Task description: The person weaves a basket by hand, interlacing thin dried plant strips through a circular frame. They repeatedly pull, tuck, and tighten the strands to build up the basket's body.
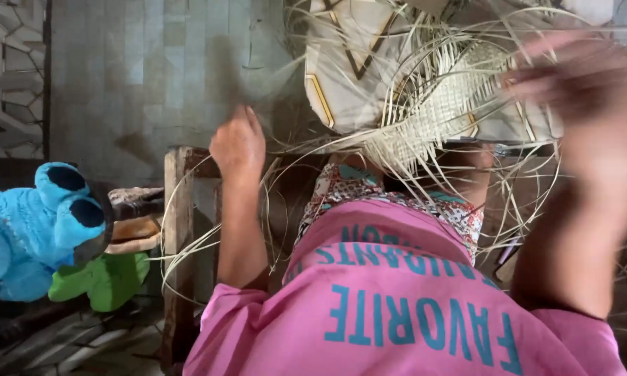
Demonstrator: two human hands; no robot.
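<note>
The half-woven basket (432, 115) rests over the person's knees, nothing visible inside it; the left hand (238, 145) is closed around thin cane strands (188, 230), while the blurred right hand (592, 104) seems open-fingered beside the weave

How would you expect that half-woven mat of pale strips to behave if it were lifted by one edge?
The woven mat would probably sag rather than stay flat, since its thin strips already curl and loop loosely. It looks light. Unwoven ends may snag or slip out.

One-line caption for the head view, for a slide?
Left hand pulls cane strips while blurred right hand works a half-woven mat.
</note>
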